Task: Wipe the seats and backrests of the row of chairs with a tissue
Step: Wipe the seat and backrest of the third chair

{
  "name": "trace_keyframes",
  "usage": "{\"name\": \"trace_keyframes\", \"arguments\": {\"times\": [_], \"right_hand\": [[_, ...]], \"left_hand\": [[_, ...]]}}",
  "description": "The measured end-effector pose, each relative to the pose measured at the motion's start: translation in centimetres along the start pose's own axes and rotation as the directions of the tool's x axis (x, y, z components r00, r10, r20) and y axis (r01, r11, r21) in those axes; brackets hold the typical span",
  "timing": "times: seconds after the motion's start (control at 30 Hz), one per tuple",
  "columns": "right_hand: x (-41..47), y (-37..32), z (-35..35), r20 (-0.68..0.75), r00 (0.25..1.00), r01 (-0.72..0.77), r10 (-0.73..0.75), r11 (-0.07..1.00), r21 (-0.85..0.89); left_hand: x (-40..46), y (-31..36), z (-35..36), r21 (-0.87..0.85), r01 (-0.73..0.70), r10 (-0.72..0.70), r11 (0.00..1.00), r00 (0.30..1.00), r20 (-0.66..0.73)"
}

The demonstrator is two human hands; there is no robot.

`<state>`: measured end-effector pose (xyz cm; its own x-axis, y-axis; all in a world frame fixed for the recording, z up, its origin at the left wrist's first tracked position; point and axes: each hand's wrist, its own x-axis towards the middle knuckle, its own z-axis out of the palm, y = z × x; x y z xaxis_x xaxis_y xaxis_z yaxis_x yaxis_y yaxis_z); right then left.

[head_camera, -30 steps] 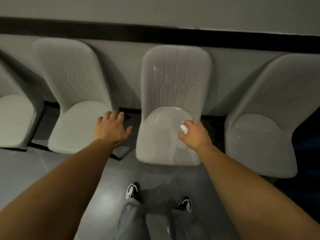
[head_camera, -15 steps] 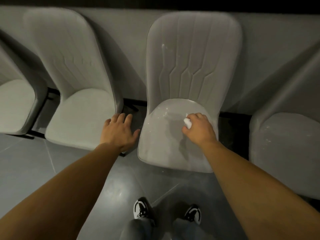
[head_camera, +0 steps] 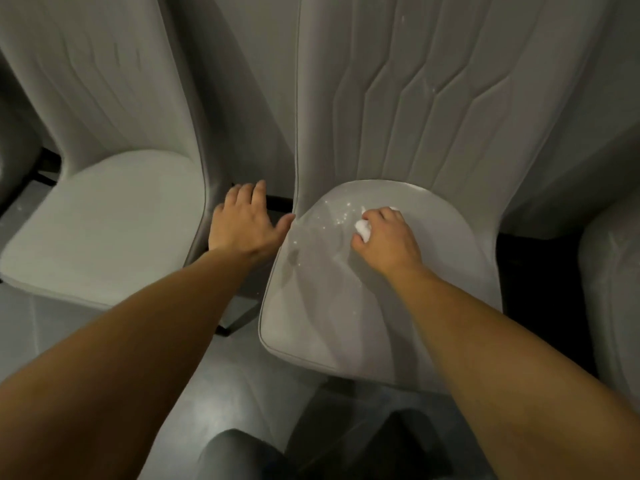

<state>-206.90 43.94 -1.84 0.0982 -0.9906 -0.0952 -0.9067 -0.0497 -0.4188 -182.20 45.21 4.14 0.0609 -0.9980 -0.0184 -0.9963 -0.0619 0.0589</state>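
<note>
- The tops of both backrests are cut off by the upper edge, and of the third grey chair (head_camera: 613, 289) at the far right only a strip of seat is seen.
- The small crumpled white tissue (head_camera: 363, 229) is mostly hidden in the grip of the right hand (head_camera: 386, 242); its shape and long axis I cannot tell.
- This hand curls tightly round the tissue and presses it on the rear part of the smooth grey padded seat (head_camera: 346, 306) of the middle chair, beside small white specks (head_camera: 341, 213).
- The left hand (head_camera: 244, 225) lies open with fingers spread, holding nothing, between this chair and the pale grey left chair (head_camera: 104, 220); the thumb touches the seat edge.
</note>
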Motion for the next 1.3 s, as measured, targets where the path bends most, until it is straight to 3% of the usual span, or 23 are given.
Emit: {"name": "trace_keyframes", "arguments": {"times": [0.23,0.43,0.6,0.77,0.93,1.13,1.3], "right_hand": [[5.3,1.5,3.7,-0.167,0.986,0.005,0.002,0.999,0.044],[8.4,2.6,7.3,-0.124,0.989,-0.1,0.082,0.984,-0.147],[10.6,2.3,8.3,-0.115,0.982,-0.166,0.152,0.978,-0.129],[12.1,2.1,9.1,-0.223,0.961,-0.2,0.165,0.969,-0.144],[13.0,1.4,9.7,-0.308,0.931,-0.238,0.196,0.966,-0.104],[11.3,0.7,10.0,-0.526,0.837,-0.276,0.15,0.946,-0.17],[11.7,0.2,10.2,-0.354,0.905,-0.313,0.237,0.933,-0.178]], "left_hand": [[7.5,2.0,2.8,-0.152,0.028,-0.064,0.988,0.969,-0.239],[11.3,4.1,4.9,-0.164,-0.026,-0.022,0.986,0.958,-0.287],[14.2,5.2,6.2,-0.288,0.013,-0.1,0.957,0.952,-0.29],[15.3,5.5,8.2,-0.513,-0.028,-0.155,0.858,0.938,-0.311],[16.4,4.7,9.0,-0.485,-0.056,-0.159,0.873,0.907,-0.39],[16.2,5.1,9.7,-0.482,-0.065,-0.175,0.874,0.883,-0.436],[16.1,4.9,9.7,-0.489,-0.085,-0.164,0.868,0.881,-0.444]]}}
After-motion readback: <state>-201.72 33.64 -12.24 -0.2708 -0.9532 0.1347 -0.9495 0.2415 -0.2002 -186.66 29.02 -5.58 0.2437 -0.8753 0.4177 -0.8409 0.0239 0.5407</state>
